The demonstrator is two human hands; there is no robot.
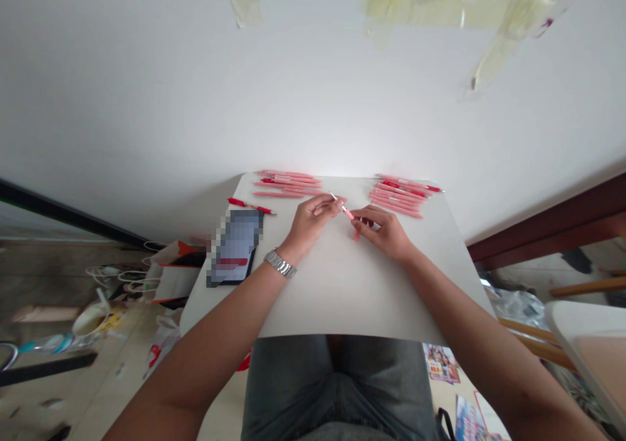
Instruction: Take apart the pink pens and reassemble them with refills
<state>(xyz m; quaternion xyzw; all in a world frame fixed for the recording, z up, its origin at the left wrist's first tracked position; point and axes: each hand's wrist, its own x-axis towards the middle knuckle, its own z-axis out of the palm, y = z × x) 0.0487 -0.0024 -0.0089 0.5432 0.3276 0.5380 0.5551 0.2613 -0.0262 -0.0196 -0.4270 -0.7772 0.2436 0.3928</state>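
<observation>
In the head view, everything sits on a small white worktop (pixel 342 291) over the person's lap, and the phone (pixel 235 245) at its near left edge is the landmark for places. Just right of the phone, the left hand (pixel 313 218), with a metal watch (pixel 280 263) on its wrist, has its grip closed in a fingertip pinch on a thin stick (pixel 341 206). The stick is white at its far end and pink toward the other hand, and it looks like a pen's inner part; a pinch suits something so slim. Further right of the phone, the right hand (pixel 384 232) curls its grip around a short pink barrel (pixel 356 234), fingers folded over it, probably to steady it close to the stick's tip. The two hands nearly meet. Beyond the phone lies a single red pen (pixel 252 206). Past that is a left pile of pink pens (pixel 288 183), and far to the right of the phone a right pile of pink pens (pixel 398 196). Both piles lie along the far edge, within reach of the hands but out of their way.
</observation>
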